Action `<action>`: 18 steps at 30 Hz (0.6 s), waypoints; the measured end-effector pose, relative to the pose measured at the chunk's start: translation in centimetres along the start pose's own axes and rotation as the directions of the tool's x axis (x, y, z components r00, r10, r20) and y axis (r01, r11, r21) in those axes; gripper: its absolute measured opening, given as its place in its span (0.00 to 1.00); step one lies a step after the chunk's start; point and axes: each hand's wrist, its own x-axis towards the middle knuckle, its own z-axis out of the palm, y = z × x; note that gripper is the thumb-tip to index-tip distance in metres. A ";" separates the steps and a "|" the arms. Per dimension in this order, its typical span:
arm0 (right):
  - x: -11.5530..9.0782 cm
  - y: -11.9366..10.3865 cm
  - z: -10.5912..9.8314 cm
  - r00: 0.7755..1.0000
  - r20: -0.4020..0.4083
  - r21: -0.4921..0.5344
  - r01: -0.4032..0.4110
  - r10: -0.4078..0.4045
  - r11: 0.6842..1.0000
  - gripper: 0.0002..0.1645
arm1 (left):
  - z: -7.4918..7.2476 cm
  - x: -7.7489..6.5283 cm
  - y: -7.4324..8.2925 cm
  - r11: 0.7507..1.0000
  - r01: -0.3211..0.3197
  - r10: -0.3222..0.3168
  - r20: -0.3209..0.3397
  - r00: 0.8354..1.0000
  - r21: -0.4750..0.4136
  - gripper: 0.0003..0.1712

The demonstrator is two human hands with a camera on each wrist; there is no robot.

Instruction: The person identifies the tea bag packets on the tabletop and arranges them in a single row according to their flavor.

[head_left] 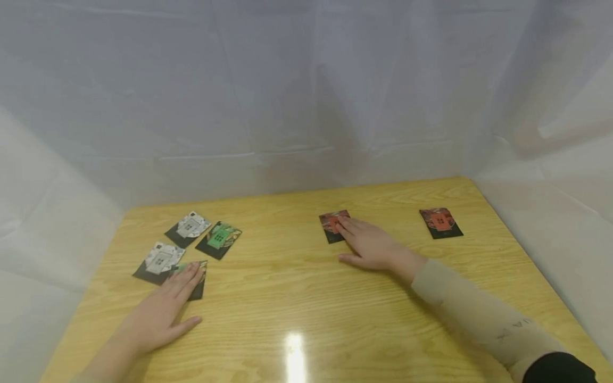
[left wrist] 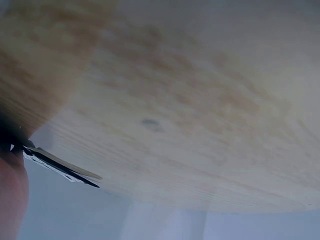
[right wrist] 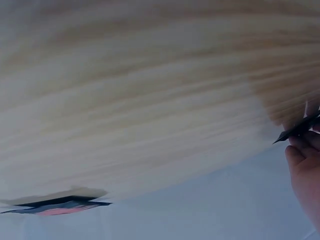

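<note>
In the head view my left hand (head_left: 160, 314) lies with straight fingers on a flat black-and-green packet (head_left: 197, 290), covering much of it. Just beside it is a black-and-white packet (head_left: 162, 259). Behind these lie a second white packet (head_left: 190, 227) and a second green one (head_left: 218, 239). My right hand (head_left: 371, 244) reaches out across the table, its extended fingertips resting on a black-and-red packet (head_left: 330, 224). Another red packet (head_left: 440, 222) lies farther right, apart from that hand. The right wrist view also shows the touched packet (right wrist: 297, 130) edge-on at the fingers.
All the packets lie on a wood-grain table (head_left: 287, 276). White sheeting (head_left: 239, 106) hangs behind the table's far edge and along both sides. A bright light reflection shows at the front middle of the tabletop.
</note>
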 end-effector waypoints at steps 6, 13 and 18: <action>-1.3 1.1 0.3 0.999 -0.009 0.008 -0.031 0.031 0.999 0.52 | 0.0 0.0 0.1 1.000 -0.003 0.003 -0.001 1.000 -0.005 0.56; -2.7 2.1 0.2 0.998 -0.003 0.017 -0.067 0.067 0.998 0.52 | 0.0 0.1 0.0 1.000 -0.012 0.012 -0.016 1.000 -0.007 0.57; -3.6 2.6 0.2 0.997 -0.008 0.013 -0.078 0.078 0.997 0.52 | 0.0 0.1 -0.1 1.000 -0.017 0.017 -0.010 1.000 -0.008 0.57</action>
